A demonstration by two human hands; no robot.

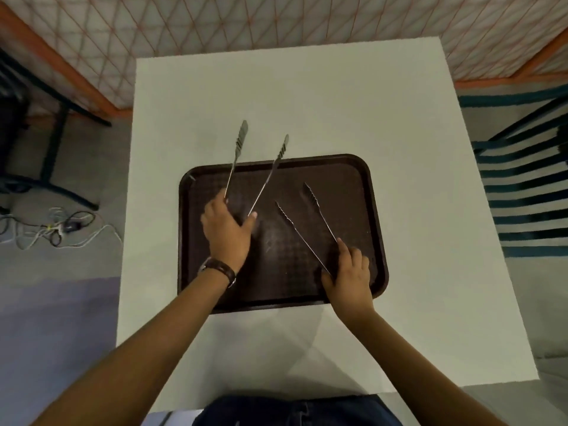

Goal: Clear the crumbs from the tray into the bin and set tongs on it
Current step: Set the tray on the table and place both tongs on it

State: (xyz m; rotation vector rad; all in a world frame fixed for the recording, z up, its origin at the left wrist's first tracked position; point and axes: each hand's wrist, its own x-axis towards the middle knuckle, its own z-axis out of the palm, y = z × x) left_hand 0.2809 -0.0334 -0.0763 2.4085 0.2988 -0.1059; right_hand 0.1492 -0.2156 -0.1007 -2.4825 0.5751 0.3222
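Note:
A dark brown tray (pixel 362 192) lies flat in the middle of the white table (pixel 307 103). My left hand (pixel 226 230) grips the hinge end of one pair of metal tongs (pixel 267 176); their two arms spread and their tips reach past the tray's far rim. My right hand (pixel 349 276) holds the hinge end of a second pair of tongs (pixel 307 219), which lie over the tray's right half with the toothed tips apart. A watch sits on my left wrist. No bin is in view.
A dark slatted chair (pixel 522 192) stands right of the table. Left of it, a black table base (pixel 52 167) and a tangle of cables (pixel 58 229) are on the floor. A patterned wall runs behind.

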